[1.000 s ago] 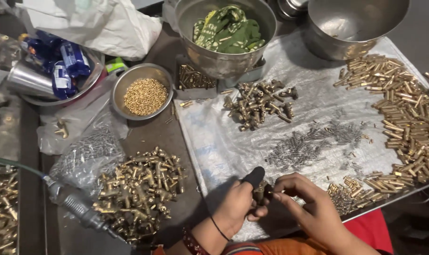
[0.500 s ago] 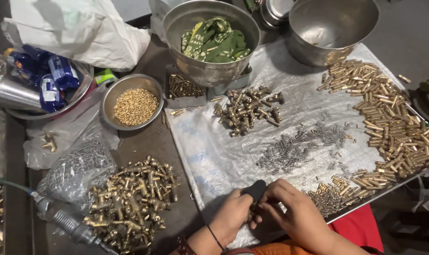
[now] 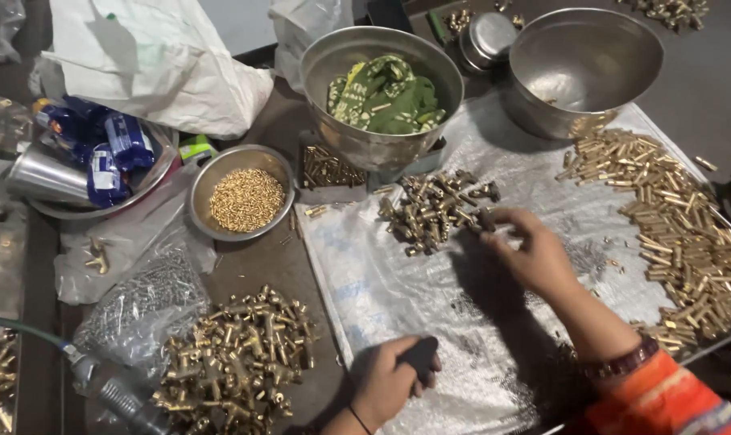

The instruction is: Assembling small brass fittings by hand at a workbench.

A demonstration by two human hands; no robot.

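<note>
At the left edge of the frame a plate [image 3: 152,181] holds blue packets [image 3: 108,149], and beside it a small steel bowl [image 3: 241,197] is full of tiny brass beads. In the lower left lies a heap of brass fittings [image 3: 237,362]. Low in the middle, the left hand [image 3: 390,383] is closed around a black handle [image 3: 420,356]. Behind it stands a big bowl [image 3: 365,60] with green cloth. The right hand [image 3: 530,254] reaches with fingers loosely spread (nothing pinched yet) to the small pile of brass fittings [image 3: 434,209] on the plastic sheet [image 3: 398,290]. At the right lie many brass tubes [image 3: 687,234].
</note>
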